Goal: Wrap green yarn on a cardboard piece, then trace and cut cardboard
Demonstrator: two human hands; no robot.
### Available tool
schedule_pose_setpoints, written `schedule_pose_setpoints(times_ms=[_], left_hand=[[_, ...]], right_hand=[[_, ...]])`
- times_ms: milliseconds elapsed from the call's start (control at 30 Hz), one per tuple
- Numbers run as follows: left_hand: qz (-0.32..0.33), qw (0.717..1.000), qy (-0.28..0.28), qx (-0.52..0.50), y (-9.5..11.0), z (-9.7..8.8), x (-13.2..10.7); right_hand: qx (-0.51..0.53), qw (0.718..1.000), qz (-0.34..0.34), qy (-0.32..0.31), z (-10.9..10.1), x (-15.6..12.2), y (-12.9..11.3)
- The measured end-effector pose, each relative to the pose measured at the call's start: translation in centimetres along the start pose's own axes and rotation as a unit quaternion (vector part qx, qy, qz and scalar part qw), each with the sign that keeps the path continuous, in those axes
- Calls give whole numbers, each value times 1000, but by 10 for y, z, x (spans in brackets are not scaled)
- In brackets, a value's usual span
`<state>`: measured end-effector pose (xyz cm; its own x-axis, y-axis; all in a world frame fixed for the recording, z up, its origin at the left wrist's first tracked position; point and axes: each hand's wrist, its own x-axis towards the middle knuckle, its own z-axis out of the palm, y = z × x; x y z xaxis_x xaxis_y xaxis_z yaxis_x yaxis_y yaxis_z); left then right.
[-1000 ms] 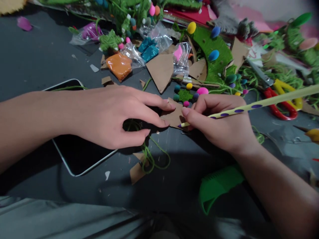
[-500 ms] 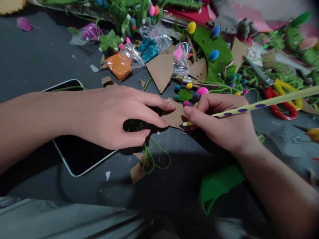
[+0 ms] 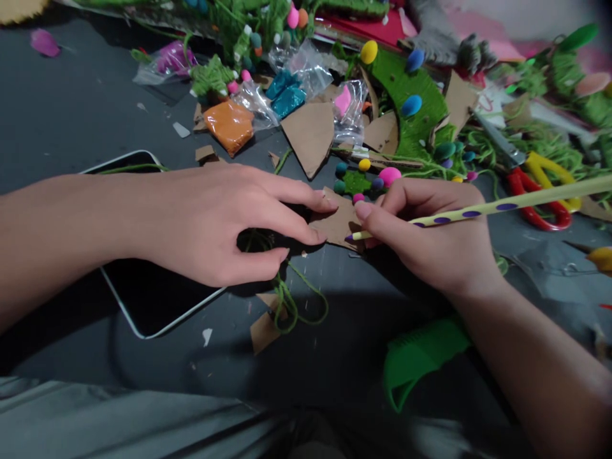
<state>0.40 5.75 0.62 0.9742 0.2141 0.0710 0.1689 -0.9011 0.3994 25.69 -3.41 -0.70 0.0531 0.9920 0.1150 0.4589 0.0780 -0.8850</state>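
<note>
Dark tablet beneath left hand, fingers spread, fingertips on small cardboard piece between hands. Right hand pinches pale-yellow pencil, tip at cardboard. Red-handled scissors beyond right hand.

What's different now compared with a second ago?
The right hand and its pencil have shifted slightly right along the cardboard's near edge. Nothing was picked up or let go. The left hand's fingers still rest on the cardboard.
</note>
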Motion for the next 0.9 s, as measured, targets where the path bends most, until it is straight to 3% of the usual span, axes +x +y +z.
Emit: schedule_pose_setpoints(times_ms=[700,900], left_hand=[[6,1000,-10,-4,-3,0,-1],[23,1000,12,6,-2,3,-2]], right_hand=[[-7,1000,-18,-9,0,0,4],[-38,998,-21,54,-7,-4,3]])
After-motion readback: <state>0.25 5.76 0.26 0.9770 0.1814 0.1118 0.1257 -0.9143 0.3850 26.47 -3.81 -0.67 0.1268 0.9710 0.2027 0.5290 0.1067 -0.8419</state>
